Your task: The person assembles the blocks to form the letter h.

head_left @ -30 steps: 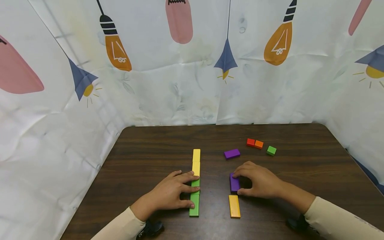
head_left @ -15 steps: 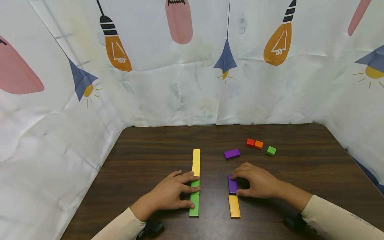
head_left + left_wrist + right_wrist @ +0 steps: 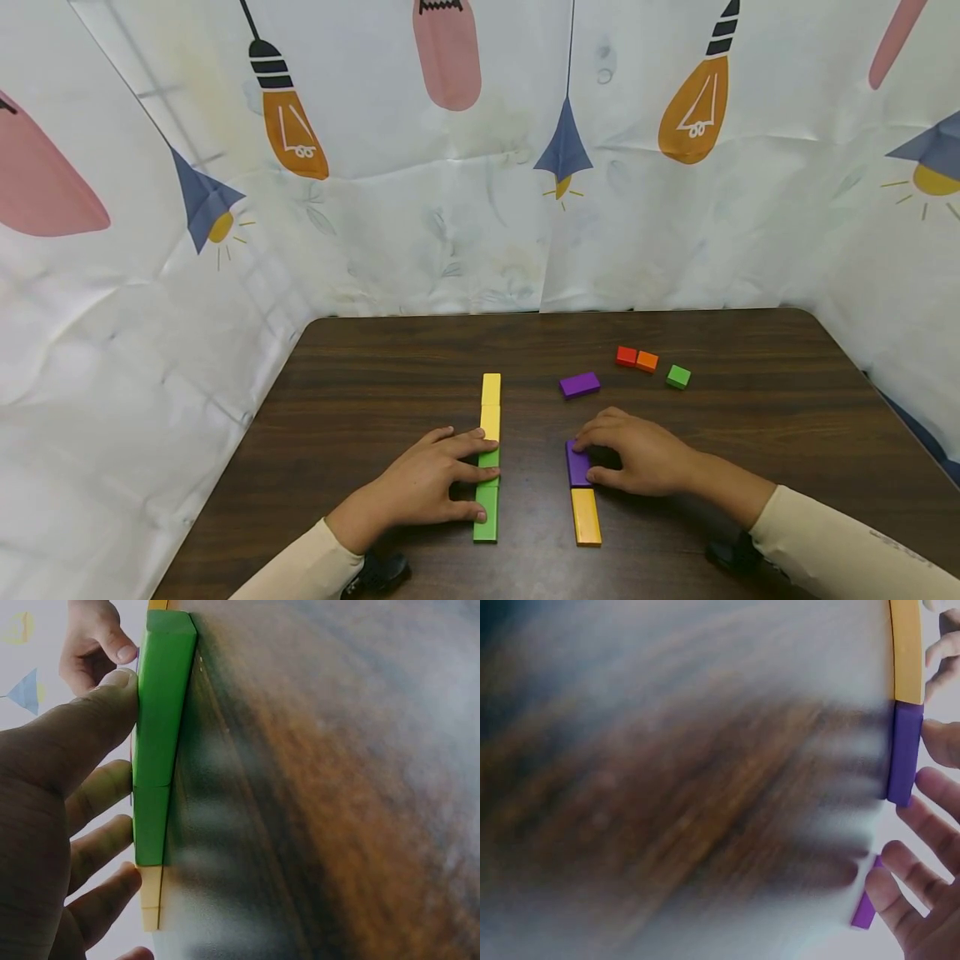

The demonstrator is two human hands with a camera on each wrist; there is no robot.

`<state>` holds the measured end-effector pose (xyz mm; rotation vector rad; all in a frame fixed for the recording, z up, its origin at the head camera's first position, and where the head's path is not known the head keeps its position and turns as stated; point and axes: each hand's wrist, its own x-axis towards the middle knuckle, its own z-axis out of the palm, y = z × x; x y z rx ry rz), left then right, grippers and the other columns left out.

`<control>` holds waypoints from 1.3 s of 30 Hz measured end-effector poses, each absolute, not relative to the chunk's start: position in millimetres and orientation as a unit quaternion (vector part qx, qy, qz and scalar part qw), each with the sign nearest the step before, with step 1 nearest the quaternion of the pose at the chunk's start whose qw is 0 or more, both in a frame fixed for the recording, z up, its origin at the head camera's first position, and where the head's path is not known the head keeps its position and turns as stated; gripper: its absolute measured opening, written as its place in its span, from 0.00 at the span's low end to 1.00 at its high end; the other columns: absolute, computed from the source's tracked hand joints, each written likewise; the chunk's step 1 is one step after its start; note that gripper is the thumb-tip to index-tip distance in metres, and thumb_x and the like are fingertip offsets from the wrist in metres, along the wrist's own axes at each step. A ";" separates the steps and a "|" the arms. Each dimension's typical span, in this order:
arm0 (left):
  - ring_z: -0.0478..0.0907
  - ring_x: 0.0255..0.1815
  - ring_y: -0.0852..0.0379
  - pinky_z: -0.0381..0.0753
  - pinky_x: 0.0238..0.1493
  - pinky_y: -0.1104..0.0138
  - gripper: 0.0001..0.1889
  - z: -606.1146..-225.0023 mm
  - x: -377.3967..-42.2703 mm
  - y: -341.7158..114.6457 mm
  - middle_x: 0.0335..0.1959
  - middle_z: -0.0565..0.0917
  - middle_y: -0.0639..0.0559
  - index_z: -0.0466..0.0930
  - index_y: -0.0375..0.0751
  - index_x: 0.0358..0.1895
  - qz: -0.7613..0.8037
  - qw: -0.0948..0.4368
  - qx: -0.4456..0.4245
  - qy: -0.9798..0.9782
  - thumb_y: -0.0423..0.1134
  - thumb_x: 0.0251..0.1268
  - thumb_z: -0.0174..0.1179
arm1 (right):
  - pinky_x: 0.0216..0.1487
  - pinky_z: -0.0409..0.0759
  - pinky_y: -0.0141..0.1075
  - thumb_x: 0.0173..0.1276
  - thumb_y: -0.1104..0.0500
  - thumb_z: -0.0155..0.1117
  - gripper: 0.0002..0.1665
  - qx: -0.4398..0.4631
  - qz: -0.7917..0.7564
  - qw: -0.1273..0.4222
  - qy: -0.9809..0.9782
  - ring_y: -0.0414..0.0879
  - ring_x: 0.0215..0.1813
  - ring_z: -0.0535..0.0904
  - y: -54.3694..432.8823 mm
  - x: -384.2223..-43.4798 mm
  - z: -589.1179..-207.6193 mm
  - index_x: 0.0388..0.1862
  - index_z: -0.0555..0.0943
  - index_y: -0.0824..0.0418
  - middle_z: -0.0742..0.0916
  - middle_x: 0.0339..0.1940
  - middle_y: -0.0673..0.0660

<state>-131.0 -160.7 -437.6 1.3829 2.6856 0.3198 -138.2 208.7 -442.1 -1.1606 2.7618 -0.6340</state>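
My left hand [image 3: 423, 479] rests with spread, fairly straight fingers on a straight row of blocks. Two green blocks [image 3: 486, 533] form its near half and two yellow blocks [image 3: 491, 389] its far half. In the left wrist view the thumb touches the side of the nearer green block [image 3: 161, 705]. To the right, my right hand [image 3: 645, 454] pinches a purple block [image 3: 577, 468] between thumb and fingers. That block's near end meets an orange-yellow block [image 3: 586, 518]; the right wrist view shows them end to end, the purple block [image 3: 905, 754] slightly angled.
Beyond the right hand lies a second purple block [image 3: 580, 385]. Farther back are small red [image 3: 627, 357], orange [image 3: 647, 361] and green [image 3: 678, 377] blocks. A patterned white cloth [image 3: 420, 233] hangs around the brown table [image 3: 390, 358].
My right hand has slid the purple block left and towards me, up to the far end of the orange-yellow block. The left hand has stayed still.
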 end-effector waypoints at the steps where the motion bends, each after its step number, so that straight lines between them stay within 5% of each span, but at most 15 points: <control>1: 0.58 0.79 0.56 0.59 0.74 0.43 0.33 -437.6 -130.9 -160.5 0.76 0.68 0.60 0.80 0.61 0.68 0.105 0.052 0.455 0.883 0.71 0.65 0.58 | 0.60 0.80 0.47 0.68 0.46 0.72 0.21 -0.380 -0.208 0.041 0.900 0.41 0.64 0.75 208.5 -138.1 -442.0 0.58 0.85 0.46 0.82 0.59 0.41; 21: 0.57 0.80 0.57 0.58 0.74 0.42 0.33 -436.6 -130.8 -160.0 0.77 0.68 0.59 0.79 0.61 0.69 0.106 0.060 0.452 0.884 0.71 0.65 0.58 | 0.59 0.80 0.46 0.68 0.45 0.73 0.21 -0.381 -0.205 0.034 0.901 0.40 0.62 0.74 211.5 -137.7 -439.7 0.58 0.84 0.47 0.82 0.58 0.40; 29: 0.57 0.80 0.57 0.58 0.74 0.43 0.33 -436.2 -130.9 -159.8 0.76 0.68 0.60 0.80 0.61 0.68 0.108 0.062 0.448 0.885 0.70 0.64 0.59 | 0.59 0.80 0.48 0.68 0.49 0.74 0.20 -0.350 -0.197 -0.016 0.916 0.47 0.62 0.76 220.2 -164.8 -432.7 0.56 0.85 0.51 0.84 0.57 0.45; 39: 0.59 0.79 0.55 0.59 0.74 0.42 0.33 -435.2 -130.5 -159.7 0.76 0.68 0.59 0.80 0.60 0.68 0.110 0.060 0.453 0.883 0.70 0.65 0.60 | 0.64 0.75 0.55 0.69 0.50 0.73 0.24 -0.304 -0.173 -0.015 0.937 0.55 0.68 0.75 224.2 -200.2 -431.2 0.61 0.83 0.56 0.83 0.62 0.54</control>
